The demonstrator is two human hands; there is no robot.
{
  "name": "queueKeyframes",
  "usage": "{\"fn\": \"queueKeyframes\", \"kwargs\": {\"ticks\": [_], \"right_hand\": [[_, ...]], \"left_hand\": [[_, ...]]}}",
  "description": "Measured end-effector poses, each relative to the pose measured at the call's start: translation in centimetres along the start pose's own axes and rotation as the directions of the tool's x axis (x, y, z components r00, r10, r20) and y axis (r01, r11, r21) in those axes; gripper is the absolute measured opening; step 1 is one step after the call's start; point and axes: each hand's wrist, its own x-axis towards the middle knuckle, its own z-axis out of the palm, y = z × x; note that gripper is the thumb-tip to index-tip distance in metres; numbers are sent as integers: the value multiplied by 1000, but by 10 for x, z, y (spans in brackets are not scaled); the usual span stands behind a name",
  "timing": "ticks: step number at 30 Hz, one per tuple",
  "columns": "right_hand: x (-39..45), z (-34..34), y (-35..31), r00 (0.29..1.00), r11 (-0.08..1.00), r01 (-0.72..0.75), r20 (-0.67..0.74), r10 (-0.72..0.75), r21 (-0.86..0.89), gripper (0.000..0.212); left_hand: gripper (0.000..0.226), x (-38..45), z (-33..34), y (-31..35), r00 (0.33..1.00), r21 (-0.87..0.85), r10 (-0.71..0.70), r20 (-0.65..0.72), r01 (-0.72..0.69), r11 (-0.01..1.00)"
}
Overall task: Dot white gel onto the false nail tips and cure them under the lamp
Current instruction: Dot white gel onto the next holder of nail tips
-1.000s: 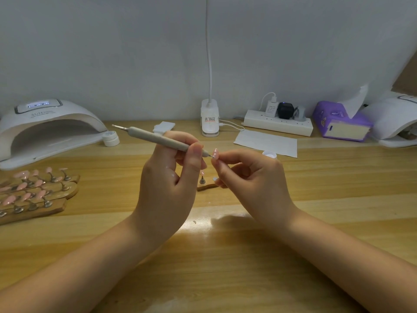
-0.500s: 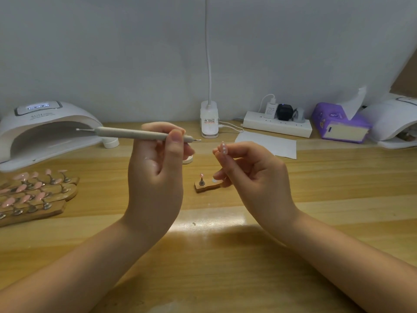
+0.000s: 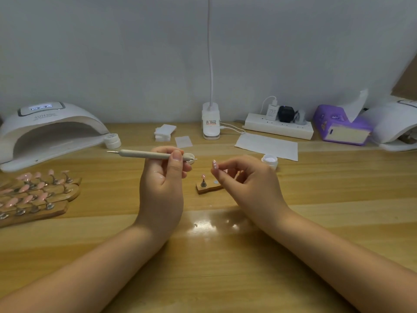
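My left hand [image 3: 161,179] grips a grey dotting pen [image 3: 140,154] held level, its tip over a small white gel pot [image 3: 191,157] just behind the hand. My right hand [image 3: 246,177] pinches a pink false nail tip [image 3: 214,164] with white dots, held upright above the table. Below and between the hands sits a small wooden stand [image 3: 208,186] with one pink tip on a peg. The white curing lamp [image 3: 49,129] stands at the far left, its display lit. Wooden racks of several pink tips [image 3: 36,193] lie in front of it.
A second open pot [image 3: 269,159] sits behind my right hand, a closed white jar [image 3: 112,141] by the lamp. White pads [image 3: 164,132], paper sheet [image 3: 267,146], desk lamp base [image 3: 211,124], power strip [image 3: 278,127], purple tissue box [image 3: 340,126] and another lamp [image 3: 397,129] line the back.
My left hand drew the pen away from the nail tip and swung it level toward the gel pot. My right hand turned the tip upright and lowered slightly.
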Motion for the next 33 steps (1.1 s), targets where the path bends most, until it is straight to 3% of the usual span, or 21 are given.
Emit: {"fn": "queueKeyframes", "kwargs": {"ticks": [9,20,25,28,31,33], "right_hand": [[4,11,8,994,972,-92,42,103,-214,16],[5,11,16,986,864,-75,91,138,-497,30],[2,3,9,995,837,21,94,36,-546,33],[1,-6,7,989,816,143,111,-98,-560,32],[10,-21,14,972,821,215,35,-232,-530,24],[19,-33,25,964,829,197,-48,-260,-523,45]], "left_hand": [[13,-2,2,-4,999,8,-37,21,37,999],[13,2,0,-7,991,-24,-132,-26,131,991],[13,2,-1,-7,990,-30,-137,-35,136,990],[13,3,-1,-6,989,-30,-141,-39,140,990],[14,3,-2,-6,988,-36,-147,-37,146,989],[14,2,-2,-6,988,-35,-149,-33,148,988]]}}
